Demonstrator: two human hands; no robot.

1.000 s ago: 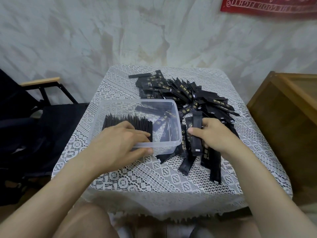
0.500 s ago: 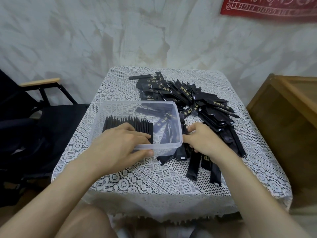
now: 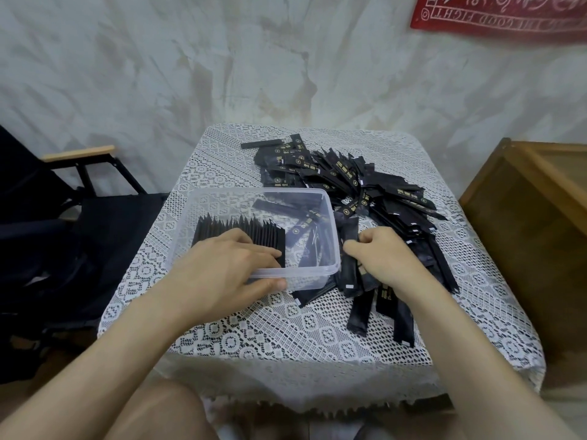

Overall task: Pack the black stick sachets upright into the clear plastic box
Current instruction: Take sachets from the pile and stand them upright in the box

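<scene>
Moved back a little since half a second ago: right hand [image 3: 386,260], fingers curled on a loose sachet [image 3: 350,262] just beside the clear box [image 3: 330,214]. Same spot for left hand [image 3: 222,271], pinching the near rim, fingers on the upright row [image 3: 238,231]. Pile [image 3: 365,185] at right; bare lace tablecloth [image 3: 270,331] up front.
</scene>
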